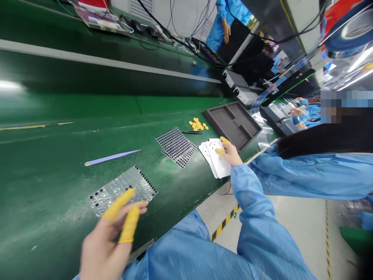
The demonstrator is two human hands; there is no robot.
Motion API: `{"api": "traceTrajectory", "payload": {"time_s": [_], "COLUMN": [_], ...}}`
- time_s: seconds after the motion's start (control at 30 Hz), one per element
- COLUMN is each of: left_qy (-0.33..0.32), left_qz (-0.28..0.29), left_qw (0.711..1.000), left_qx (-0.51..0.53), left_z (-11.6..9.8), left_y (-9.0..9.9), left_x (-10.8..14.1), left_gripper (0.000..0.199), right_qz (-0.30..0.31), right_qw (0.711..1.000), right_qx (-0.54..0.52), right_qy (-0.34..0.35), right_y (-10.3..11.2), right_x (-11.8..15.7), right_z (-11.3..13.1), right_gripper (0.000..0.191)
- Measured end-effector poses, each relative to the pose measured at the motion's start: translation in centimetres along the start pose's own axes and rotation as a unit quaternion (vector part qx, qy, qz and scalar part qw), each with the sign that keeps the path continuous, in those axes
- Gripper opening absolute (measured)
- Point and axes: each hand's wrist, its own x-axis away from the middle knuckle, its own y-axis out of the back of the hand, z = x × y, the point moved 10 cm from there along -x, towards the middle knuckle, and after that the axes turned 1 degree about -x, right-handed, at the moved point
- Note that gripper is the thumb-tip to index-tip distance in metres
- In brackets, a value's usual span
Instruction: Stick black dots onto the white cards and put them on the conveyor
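My left hand (112, 237), with yellow finger covers on two fingers, hovers near a clear sheet (119, 186) bearing a few black dots; its fingers are apart and hold nothing. My right hand (230, 153), also with yellow finger covers, has its fingers on white plates (220, 163) at the table's front edge. Left of these plates lie overlapping sheets full of black dots (176, 146). A purple pair of tweezers (112, 157) rests behind the clear sheet. Dark tweezers (192, 132) lie beside several loose yellow pieces (198, 125).
A black foam tray (233, 122) sits behind my right hand. Cables and a pink packet (101, 19) lie on the raised shelf at the back. At the right, a person's blue sleeve (314, 175) reaches close to my right arm.
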Motion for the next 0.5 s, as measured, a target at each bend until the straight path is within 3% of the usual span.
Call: {"api": "traceTrajectory", "payload": {"time_s": [0.07, 0.17, 0.23, 0.3, 0.4, 0.5], "left_qy": [-0.030, -0.070, -0.113, -0.129, -0.146, -0.136], "left_qz": [0.088, 0.209, 0.261, 0.264, 0.265, 0.253], "left_qw": [0.995, 0.969, 0.937, 0.930, 0.928, 0.938], "left_qx": [-0.043, -0.115, -0.204, -0.221, -0.216, -0.196], "left_z": [-2.2, -4.6, -5.4, -5.5, -5.8, -6.2], "left_y": [-5.0, -14.3, -20.3, -24.7, -29.0, -29.8], "left_x": [-0.4, -0.9, -1.3, -2.5, -4.2, -5.0], "left_gripper": [0.026, 0.042, 0.058, 0.069, 0.072, 0.074], "right_qz": [-0.024, -0.038, -0.037, -0.037, -0.036, -0.034], "right_qw": [0.999, 0.998, 0.997, 0.996, 0.993, 0.986], "right_qx": [0.031, 0.054, 0.061, 0.067, 0.076, 0.084], "right_qy": [-0.010, -0.007, 0.009, 0.035, 0.087, 0.142], "right_y": [0.6, 0.2, -0.3, -0.9, -1.6, -2.0], "right_x": [0.3, 1.6, 2.3, 2.5, 2.5, 3.5], "right_z": [-2.1, -3.8, -4.1, -3.7, -2.2, 0.2], "right_gripper": [0.078, 0.056, 0.045, 0.039, 0.032, 0.032]}}
